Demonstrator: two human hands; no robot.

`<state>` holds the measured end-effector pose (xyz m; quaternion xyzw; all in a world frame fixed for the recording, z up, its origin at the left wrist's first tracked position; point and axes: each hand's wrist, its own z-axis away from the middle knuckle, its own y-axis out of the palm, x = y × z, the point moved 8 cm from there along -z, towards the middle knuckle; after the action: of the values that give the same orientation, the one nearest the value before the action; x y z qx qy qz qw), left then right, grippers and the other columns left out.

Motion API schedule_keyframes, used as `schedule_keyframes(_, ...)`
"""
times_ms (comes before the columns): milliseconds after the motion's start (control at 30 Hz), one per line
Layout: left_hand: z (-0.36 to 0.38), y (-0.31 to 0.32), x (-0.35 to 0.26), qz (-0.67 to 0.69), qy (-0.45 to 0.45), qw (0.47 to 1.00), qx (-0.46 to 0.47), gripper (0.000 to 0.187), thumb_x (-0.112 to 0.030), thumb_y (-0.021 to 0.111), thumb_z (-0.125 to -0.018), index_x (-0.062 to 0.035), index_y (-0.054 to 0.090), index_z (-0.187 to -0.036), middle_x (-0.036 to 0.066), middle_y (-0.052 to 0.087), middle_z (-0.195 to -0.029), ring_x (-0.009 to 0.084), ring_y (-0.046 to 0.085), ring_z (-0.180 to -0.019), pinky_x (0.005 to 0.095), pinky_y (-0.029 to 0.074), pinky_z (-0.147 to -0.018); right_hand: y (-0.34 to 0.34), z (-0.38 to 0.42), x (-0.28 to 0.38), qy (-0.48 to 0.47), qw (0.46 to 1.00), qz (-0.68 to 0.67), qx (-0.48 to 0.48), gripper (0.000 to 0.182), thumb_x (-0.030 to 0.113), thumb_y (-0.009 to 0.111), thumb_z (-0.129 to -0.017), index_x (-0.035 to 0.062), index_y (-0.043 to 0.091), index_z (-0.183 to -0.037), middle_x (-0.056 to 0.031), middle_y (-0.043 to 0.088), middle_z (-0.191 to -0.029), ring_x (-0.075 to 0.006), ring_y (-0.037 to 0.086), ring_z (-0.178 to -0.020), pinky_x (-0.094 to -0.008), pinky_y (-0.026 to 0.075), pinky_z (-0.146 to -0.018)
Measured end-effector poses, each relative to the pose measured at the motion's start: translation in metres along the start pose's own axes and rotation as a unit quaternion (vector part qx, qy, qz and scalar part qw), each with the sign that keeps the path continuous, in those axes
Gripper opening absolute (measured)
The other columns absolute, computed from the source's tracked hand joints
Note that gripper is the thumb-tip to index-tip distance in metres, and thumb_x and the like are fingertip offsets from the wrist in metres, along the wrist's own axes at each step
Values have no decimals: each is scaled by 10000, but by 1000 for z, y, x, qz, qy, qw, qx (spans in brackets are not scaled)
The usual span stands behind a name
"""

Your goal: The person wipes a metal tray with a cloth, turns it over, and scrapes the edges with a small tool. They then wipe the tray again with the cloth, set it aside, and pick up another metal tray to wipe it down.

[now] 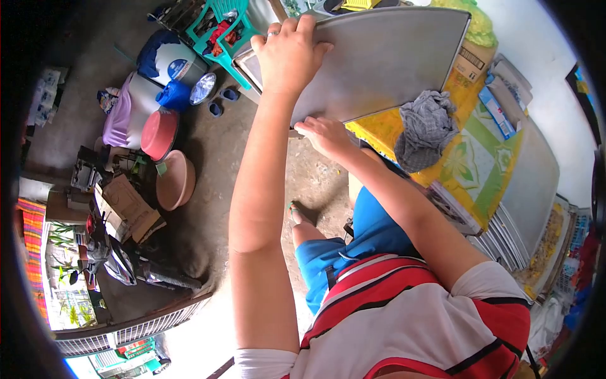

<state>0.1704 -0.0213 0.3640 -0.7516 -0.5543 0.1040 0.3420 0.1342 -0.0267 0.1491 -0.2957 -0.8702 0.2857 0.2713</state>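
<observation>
A large flat grey panel [385, 63] with a thin rim stands tilted at the top centre. My left hand [287, 57] has its fingers wrapped over the panel's upper left edge, with the thumb on the grey face. Lower down, my right hand [325, 136] grips the bottom edge near the left corner; part of its fingers is hidden. Beside the panel's lower right part lies a crumpled grey cloth [428, 129] on a yellow patterned cover [451, 151].
Stacked panels [505, 237] are at the right. At the left are basins [175, 180], a blue jug [173, 96], a teal chair [224, 38], cardboard [129, 208] and a motorcycle [120, 259]. Slippers [216, 108] lie on the floor.
</observation>
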Motion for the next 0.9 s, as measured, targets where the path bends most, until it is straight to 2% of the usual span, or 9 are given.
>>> schedule_keyframes(67, -1, -1, 0, 7, 2, 1000, 2, 506, -490, 732, -743, -151, 585, -1088, 44, 676, -981, 285, 635, -965, 522, 424, -798, -7, 3, -1, 13, 998, -61, -32, 223, 135, 588, -834, 173, 649, -1045, -35, 583, -810, -240, 619, -698, -388, 495, -585)
schedule_keyframes(167, 1, -1, 0, 8, 2, 1000, -2, 504, -490, 732, -744, -148, 585, -1084, 44, 675, -984, 286, 634, -967, 519, 422, -803, -28, 2, 9, 20, 996, -17, -81, 203, 124, 596, -834, 165, 646, -1026, -39, 582, -792, -246, 625, -712, -390, 495, -589)
schedule_keyframes(267, 2, -1, -1, 5, 0, 1000, -3, 502, -488, 734, -742, -146, 585, -1079, 43, 674, -987, 285, 633, -968, 515, 420, -810, -4, 10, 2, 11, 999, -25, -41, 198, 117, 606, -831, 158, 643, -1022, -38, 589, -794, -252, 636, -733, -392, 498, -594)
schedule_keyframes(367, 2, -4, -1, 13, 0, 1000, -4, 501, -485, 737, -738, -146, 586, -1076, 41, 673, -988, 284, 632, -966, 513, 420, -812, -6, 15, -3, 59, 993, -82, -64, 201, 121, 618, -826, 159, 639, -1022, -41, 594, -797, -251, 641, -743, -394, 502, -598)
schedule_keyframes(467, 2, -4, -1, 12, -1, 1000, -2, 503, -486, 737, -737, -147, 589, -1077, 40, 671, -984, 283, 631, -965, 512, 421, -810, -13, 16, -1, 49, 990, -84, -98, 196, 133, 630, -818, 162, 636, -1011, -48, 609, -823, -257, 641, -741, -391, 507, -602)
schedule_keyframes(567, 3, -3, -3, 13, 0, 1000, 0, 506, -487, 735, -739, -151, 588, -1088, 42, 668, -977, 283, 629, -966, 511, 419, -803, 18, 23, -6, 70, 996, -4, 49, 149, 167, 629, -855, 160, 630, -1004, -52, 626, -821, -262, 648, -720, -386, 512, -597)
schedule_keyframes(700, 3, -6, -3, 17, 0, 1000, -2, 505, -489, 735, -740, -152, 589, -1087, 43, 666, -976, 282, 627, -967, 515, 417, -797, 8, 35, 2, 121, 984, -123, -48, 120, 232, 592, -926, 150, 583, -1013, -84, 628, -801, -282, 653, -668, -420, 500, -549)
schedule_keyframes(800, 3, -7, -3, 16, 2, 1000, -5, 504, -496, 733, -740, -154, 592, -1082, 41, 666, -984, 284, 625, -971, 519, 417, -803, 17, 46, 15, 114, 985, -125, 23, 123, 231, 592, -921, 132, 553, -983, -93, 620, -815, -301, 643, -650, -427, 493, -529)
schedule_keyframes(900, 3, -5, -2, 11, 1, 1000, 6, 509, -499, 731, -741, -156, 588, -1088, 40, 666, -986, 286, 623, -979, 521, 417, -807, 12, 44, 40, 11, 988, -153, 23, 120, 221, 593, -915, 123, 539, -958, -86, 611, -831, -315, 629, -613, -427, 486, -508)
